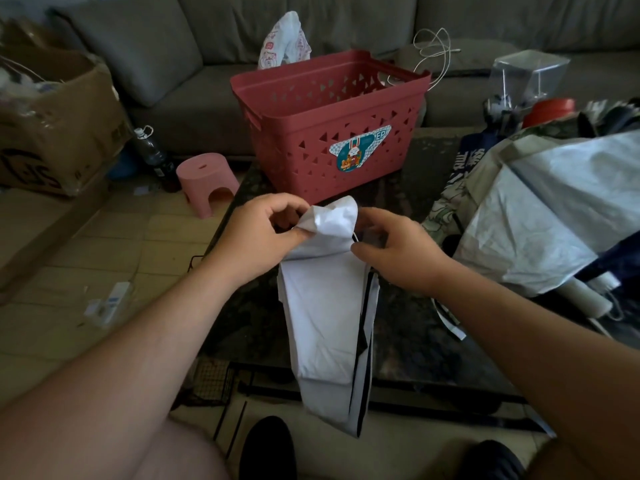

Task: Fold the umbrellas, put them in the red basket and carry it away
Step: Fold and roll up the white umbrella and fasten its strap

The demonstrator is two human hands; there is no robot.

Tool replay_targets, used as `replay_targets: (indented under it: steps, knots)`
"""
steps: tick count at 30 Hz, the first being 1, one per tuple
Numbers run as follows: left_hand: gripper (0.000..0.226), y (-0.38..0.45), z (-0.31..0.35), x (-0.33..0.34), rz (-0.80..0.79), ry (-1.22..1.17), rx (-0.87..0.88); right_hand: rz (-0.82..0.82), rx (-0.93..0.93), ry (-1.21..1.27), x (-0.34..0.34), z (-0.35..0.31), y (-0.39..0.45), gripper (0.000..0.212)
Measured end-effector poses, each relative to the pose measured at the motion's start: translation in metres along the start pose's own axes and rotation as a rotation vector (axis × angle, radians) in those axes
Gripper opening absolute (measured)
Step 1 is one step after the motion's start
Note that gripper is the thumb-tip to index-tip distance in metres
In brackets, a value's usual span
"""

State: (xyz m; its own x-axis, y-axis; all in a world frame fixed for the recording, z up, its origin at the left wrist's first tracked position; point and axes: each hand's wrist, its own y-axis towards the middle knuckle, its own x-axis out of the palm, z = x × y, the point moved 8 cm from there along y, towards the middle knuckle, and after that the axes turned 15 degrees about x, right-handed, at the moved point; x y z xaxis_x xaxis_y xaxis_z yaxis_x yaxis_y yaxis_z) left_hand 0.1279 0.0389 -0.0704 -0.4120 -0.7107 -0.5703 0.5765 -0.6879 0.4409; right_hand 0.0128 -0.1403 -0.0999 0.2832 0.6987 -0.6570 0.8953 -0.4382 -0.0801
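Head view, left hand (263, 233) and right hand (391, 251) pinching white umbrella (325, 306)

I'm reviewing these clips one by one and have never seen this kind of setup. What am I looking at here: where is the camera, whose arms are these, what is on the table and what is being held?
There is no machine here. One wide-angle camera sits on a person's head and looks forward and down, so the two bare arms reaching in from the bottom are that person's own.

The left hand and the right hand both pinch the top end of a pale grey umbrella, whose folded fabric hangs down over the near edge of the dark table.

Behind the hands, on the table, stands the red basket; nothing shows in the part of its inside that is visible. To the right lies a heap of other umbrellas, not yet folded. A grey sofa runs along the back, and a pink stool and a cardboard box stand on the floor at left.
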Motion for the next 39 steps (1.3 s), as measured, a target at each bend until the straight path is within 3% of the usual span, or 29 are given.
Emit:
replay_targets:
  steps: [5,9,11,15,17,21,27,30,33,39]
  knots:
    - [0.028,-0.003,0.017,-0.003,0.009,0.071,0.066,0.044,-0.043,0.187,-0.007,-0.008,-0.004,0.03]
    - [0.036,-0.01,0.026,-0.003,0.038,0.087,0.106,-0.117,-0.02,0.558,-0.005,-0.014,-0.008,0.02]
    - [0.04,-0.013,0.03,-0.006,0.082,0.073,0.107,-0.156,-0.028,0.609,-0.003,-0.016,-0.008,0.019]
    - [0.045,-0.016,0.031,-0.008,0.126,-0.002,0.084,-0.172,-0.035,0.631,-0.001,-0.019,-0.007,0.037]
    - [0.048,-0.017,0.032,-0.007,0.13,-0.064,0.061,-0.092,-0.078,0.552,-0.004,-0.022,-0.007,0.043]
    - [0.028,-0.018,0.03,-0.007,0.203,-0.316,-0.064,0.077,-0.084,0.481,-0.013,-0.025,-0.004,0.021]
    - [0.025,-0.017,0.028,-0.007,0.218,-0.408,-0.085,0.066,-0.078,0.445,-0.012,-0.027,-0.004,0.006]
    - [0.024,-0.017,0.024,-0.009,0.238,-0.427,-0.109,0.06,-0.115,0.434,-0.011,-0.03,-0.006,0.018]
    - [0.022,-0.017,0.024,-0.009,0.254,-0.427,-0.128,0.055,-0.141,0.443,-0.009,-0.03,-0.005,0.016]
    - [0.051,-0.017,0.027,-0.008,0.135,-0.331,-0.05,0.06,-0.123,0.512,-0.011,-0.026,-0.004,0.007]
